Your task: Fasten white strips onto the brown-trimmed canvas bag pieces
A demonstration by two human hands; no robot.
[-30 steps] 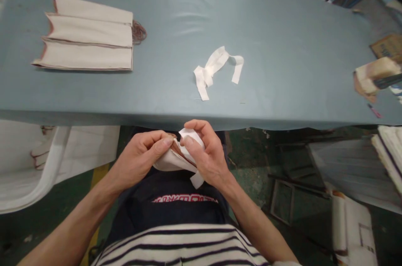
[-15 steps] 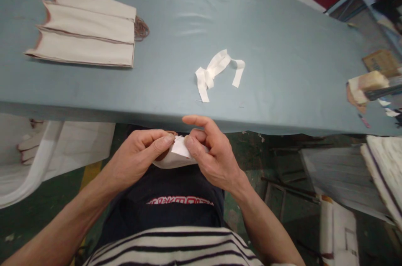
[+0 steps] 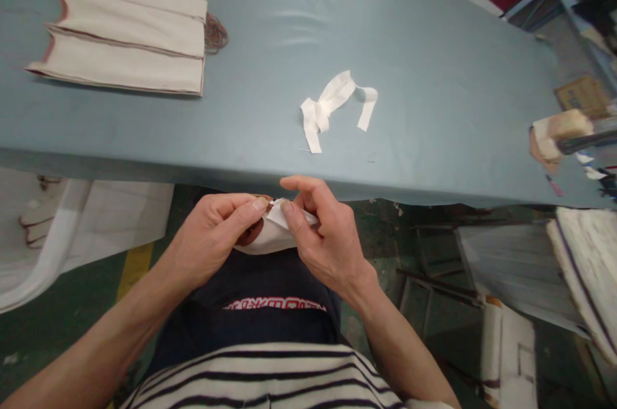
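Just in front of the table edge, over my lap, I hold a small off-white fabric piece [image 3: 270,238] with brown trim. My left hand [image 3: 219,232] pinches its brown edge between thumb and forefinger. My right hand [image 3: 325,235] presses a short white strip [image 3: 278,216] against the piece with its thumb, forefinger stretched out above. The fingers partly hide the piece, so its full shape does not show. On the table ahead lies a crumpled length of white ribbon [image 3: 332,100].
Three off-white fabric pieces with brown edges [image 3: 128,29] lie side by side at the left of the blue-green covered table [image 3: 434,87], brown cords [image 3: 215,33] beside them. A white bin [image 3: 67,235] stands lower left. Stacked fabric [image 3: 588,267] sits at the right.
The white strip under my right thumb now looks folded flatter and narrower. Both hands stay close together in nearly the same place, and the view has shifted slightly.
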